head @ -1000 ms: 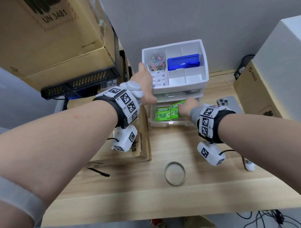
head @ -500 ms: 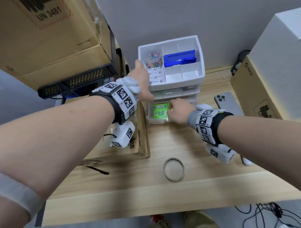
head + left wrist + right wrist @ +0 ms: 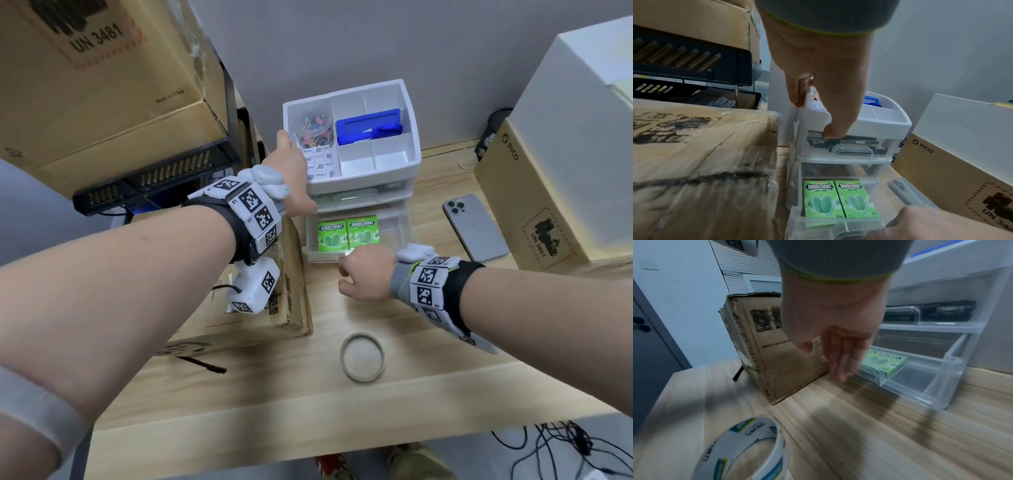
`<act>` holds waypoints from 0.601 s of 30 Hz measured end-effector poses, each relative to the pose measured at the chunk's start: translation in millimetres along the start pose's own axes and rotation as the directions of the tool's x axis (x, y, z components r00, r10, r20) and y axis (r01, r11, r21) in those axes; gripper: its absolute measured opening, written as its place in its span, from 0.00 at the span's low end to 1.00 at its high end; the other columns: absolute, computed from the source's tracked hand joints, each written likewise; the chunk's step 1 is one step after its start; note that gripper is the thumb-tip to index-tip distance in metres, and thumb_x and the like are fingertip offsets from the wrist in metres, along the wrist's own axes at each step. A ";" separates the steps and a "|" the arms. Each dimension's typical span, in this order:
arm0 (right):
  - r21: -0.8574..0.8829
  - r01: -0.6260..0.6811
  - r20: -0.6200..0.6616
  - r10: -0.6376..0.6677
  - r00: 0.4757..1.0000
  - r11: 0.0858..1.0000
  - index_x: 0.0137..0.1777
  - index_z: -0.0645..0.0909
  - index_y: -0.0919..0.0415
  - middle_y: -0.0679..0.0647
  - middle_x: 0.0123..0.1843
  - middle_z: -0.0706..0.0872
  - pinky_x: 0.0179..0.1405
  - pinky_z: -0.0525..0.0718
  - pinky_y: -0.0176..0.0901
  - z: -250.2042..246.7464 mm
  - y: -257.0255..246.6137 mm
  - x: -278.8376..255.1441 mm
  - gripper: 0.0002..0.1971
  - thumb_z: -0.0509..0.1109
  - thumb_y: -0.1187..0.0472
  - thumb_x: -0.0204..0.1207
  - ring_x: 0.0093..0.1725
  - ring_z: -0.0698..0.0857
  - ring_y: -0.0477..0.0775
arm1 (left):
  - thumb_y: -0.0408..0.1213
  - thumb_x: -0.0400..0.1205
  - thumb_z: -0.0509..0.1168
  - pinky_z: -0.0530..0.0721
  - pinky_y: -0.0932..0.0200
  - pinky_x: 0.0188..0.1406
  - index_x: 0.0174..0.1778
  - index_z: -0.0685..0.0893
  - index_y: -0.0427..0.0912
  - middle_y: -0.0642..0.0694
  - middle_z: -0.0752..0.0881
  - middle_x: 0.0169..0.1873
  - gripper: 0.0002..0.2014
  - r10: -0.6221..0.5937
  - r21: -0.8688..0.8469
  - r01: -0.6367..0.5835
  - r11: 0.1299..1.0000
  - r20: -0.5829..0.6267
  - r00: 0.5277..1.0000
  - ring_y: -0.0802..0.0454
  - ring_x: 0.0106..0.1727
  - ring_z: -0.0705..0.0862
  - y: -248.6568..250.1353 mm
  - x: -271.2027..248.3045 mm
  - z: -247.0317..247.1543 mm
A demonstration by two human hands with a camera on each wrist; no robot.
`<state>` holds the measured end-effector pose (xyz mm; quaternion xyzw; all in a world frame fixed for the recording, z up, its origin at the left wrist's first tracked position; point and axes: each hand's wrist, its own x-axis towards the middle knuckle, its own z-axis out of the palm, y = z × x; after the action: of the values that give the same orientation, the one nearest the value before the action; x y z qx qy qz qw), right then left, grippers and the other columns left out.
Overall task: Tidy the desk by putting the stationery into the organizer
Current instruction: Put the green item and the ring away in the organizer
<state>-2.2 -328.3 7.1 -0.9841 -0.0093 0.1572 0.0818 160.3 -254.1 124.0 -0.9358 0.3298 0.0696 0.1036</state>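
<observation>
The white organizer (image 3: 414,144) stands at the back of the desk, its clear bottom drawer (image 3: 394,233) pulled out. Two green Doublemint boxes (image 3: 346,233) lie side by side in that drawer. My left hand (image 3: 291,171) grips the organizer's top left corner, thumb on the front (image 3: 830,131). My right hand (image 3: 366,274) hovers just in front of the drawer, and its fingers (image 3: 842,360) hang straight and hold nothing. A roll of tape (image 3: 343,356) lies flat on the desk nearer to me, also visible as the tape (image 3: 748,428) in the right wrist view.
A cardboard box (image 3: 239,325) sits left of the organizer with a black pen (image 3: 202,364) in front of it. A phone (image 3: 474,228) and a PICO carton (image 3: 534,198) are on the right. The top tray holds a clip jar (image 3: 313,125), notes (image 3: 318,161) and a blue case (image 3: 368,126).
My right hand was in the bottom drawer on the right-hand green box. It has pulled back out toward me, and both boxes now lie uncovered. The left hand stays put.
</observation>
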 end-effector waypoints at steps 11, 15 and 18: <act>0.106 -0.259 0.092 0.250 0.964 0.960 0.53 0.67 0.57 0.56 0.48 0.86 0.33 0.76 0.45 -0.9 24.7 33.6 0.15 0.67 0.52 0.74 0.41 0.82 0.60 | 0.52 0.62 0.78 0.78 0.57 0.27 0.50 0.71 0.38 0.43 0.62 0.57 0.32 -0.007 0.008 0.007 1.000 0.016 1.000 0.48 0.30 0.78 0.5 -0.5 0.3; 0.154 -0.273 0.115 0.258 0.959 0.950 0.65 0.69 0.59 0.58 0.55 0.84 0.43 0.80 0.48 -13.5 36.8 46.3 0.22 0.68 0.53 0.75 0.50 0.83 0.61 | 0.50 0.63 0.78 0.86 0.56 0.34 0.57 0.74 0.37 0.42 0.64 0.61 0.33 0.021 -0.023 -0.021 1.000 0.015 1.000 0.47 0.37 0.84 -1.4 -1.0 0.2; 0.189 -0.278 0.127 0.257 0.958 0.942 0.70 0.68 0.59 0.59 0.60 0.83 0.55 0.84 0.53 -18.3 44.0 56.9 0.28 0.70 0.51 0.73 0.56 0.84 0.64 | 0.50 0.63 0.78 0.86 0.56 0.34 0.60 0.73 0.36 0.42 0.64 0.62 0.35 0.004 -0.028 -0.003 1.000 0.004 1.000 0.48 0.36 0.83 -1.6 0.0 0.8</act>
<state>57.3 -372.1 -0.4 -0.9534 0.1365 0.2163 0.1601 161.3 -252.7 123.5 -0.9364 0.3302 0.0762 0.0909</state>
